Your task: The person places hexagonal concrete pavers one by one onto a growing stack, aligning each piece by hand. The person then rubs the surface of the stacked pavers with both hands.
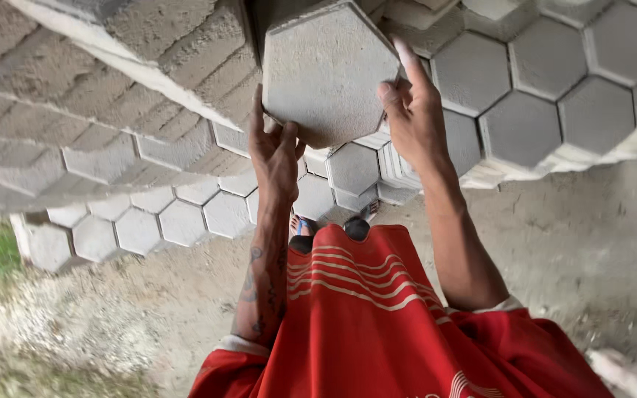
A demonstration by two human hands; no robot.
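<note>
Both hands grip one grey hexagonal paving block [326, 70], held out ahead of the red shirt [377, 324]: the left hand [274, 151] clasps its lower left edge, the right hand [414, 110] its right edge. Beyond the hands, laid pavers [540, 81] already cover much ground; bare dirt [584, 236] beside the right arm seems left to pave.

One head-worn camera looks steeply down the person's own front, close over the red striped shirt [363, 317]. The frame reads inverted, with the stacked grey hexagonal concrete pavers [540, 96] above and nearby.
</note>
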